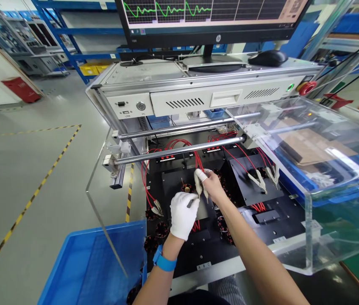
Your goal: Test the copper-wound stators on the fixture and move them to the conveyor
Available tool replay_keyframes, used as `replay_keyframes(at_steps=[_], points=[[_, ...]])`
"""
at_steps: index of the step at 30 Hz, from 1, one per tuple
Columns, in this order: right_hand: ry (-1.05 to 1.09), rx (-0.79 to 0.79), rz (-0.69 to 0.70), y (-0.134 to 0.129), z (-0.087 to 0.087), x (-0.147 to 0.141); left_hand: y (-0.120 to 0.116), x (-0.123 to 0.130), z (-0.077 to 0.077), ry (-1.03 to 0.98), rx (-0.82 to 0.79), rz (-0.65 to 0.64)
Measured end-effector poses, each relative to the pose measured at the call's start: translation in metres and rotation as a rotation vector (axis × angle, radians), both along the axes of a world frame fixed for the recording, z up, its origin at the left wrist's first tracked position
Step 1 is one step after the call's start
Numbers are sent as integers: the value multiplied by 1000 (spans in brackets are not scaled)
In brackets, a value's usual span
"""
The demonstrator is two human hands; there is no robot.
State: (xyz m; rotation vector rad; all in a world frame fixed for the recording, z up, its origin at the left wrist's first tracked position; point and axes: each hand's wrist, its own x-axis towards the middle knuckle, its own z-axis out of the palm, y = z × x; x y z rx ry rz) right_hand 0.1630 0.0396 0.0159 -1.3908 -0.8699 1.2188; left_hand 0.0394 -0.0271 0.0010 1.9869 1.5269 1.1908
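Observation:
My left hand (183, 215), in a white glove with a blue band at the wrist, has thumb and forefinger pinched at the tip of a white-sleeved alligator clip (198, 186). What is between those fingertips is too small to make out. My right hand (212, 184), with white covers on its fingertips, grips this clip from above. A second white-sleeved clip (206, 194) hangs beside it, under the right hand. Red wires (198, 160) run from the clips to the back. A small wound coil (186, 187) sits on the black plate (170, 180) just left of the clips.
More clips (258, 182) lie on the right-hand plate, and another pair (157, 207) at the left. Dark wound coils (162, 230) line the left edge. A metal rod (179, 151) crosses above the fixture. Clear cover (308, 231) stands right; blue bin (71, 262) lower left; monitor (217, 39) above.

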Motion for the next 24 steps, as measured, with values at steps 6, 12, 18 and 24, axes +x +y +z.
replay_keyframes(at_steps=[6, 12, 18, 24], points=[[173, 64, -126, 16, -8, 8, 0, -2, -3, -165, -62, 20], [220, 51, -143, 25, -7, 0, 1, -2, -4, -168, -68, 29], [236, 30, -172, 15, -5, 7, 0, -1, -4, -139, -41, 10], [-171, 52, -253, -1, -36, 21, -29, -28, -19, 109, 26, 32]])
